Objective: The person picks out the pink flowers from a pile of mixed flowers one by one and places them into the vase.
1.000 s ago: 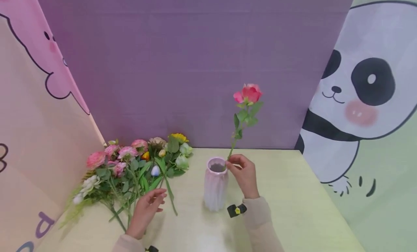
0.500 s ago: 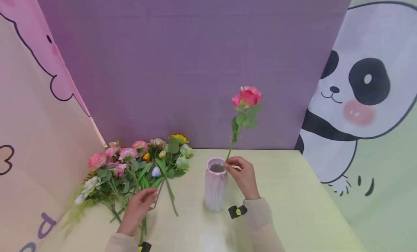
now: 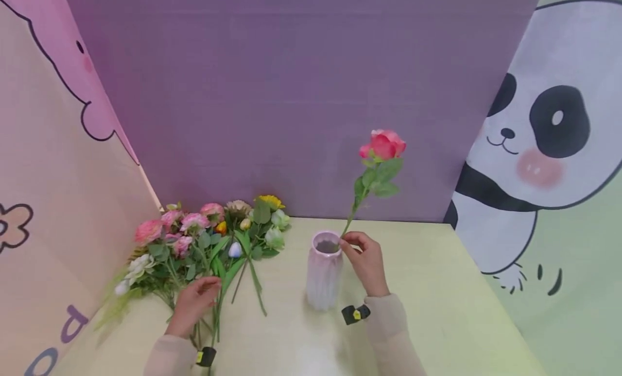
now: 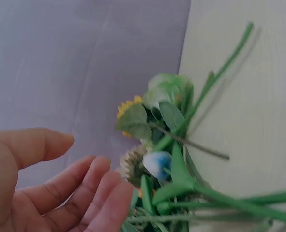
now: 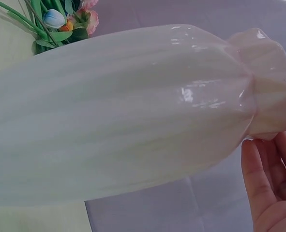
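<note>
My right hand [image 3: 364, 260] pinches the stem of a pink-red rose [image 3: 385, 145] at the rim of a pale pink-white vase [image 3: 323, 281]. The rose leans right, its bloom well above the vase, and its lower stem end goes in at the mouth. In the right wrist view the ribbed vase [image 5: 147, 111] fills the picture, with my fingers [image 5: 259, 188] right at its fluted neck. My left hand [image 3: 194, 303] hovers by the stems of the flower pile, nothing in its grasp. The left wrist view has its thumb and fingers apart, beside a blue-white tulip [image 4: 157, 164].
Several artificial flowers lie heaped at the back left of the table [image 3: 437, 311]: pink blooms [image 3: 194, 222], a white flower [image 3: 141, 267], a yellow one [image 3: 270, 202] and pale green ones [image 3: 275, 237]. A purple backdrop [image 3: 311, 95] stands behind, with printed panels on both sides.
My left hand has moved left and slightly up over the flower stems, away from the vase. The right hand keeps its pinch at the vase mouth, and the rose leans further right.
</note>
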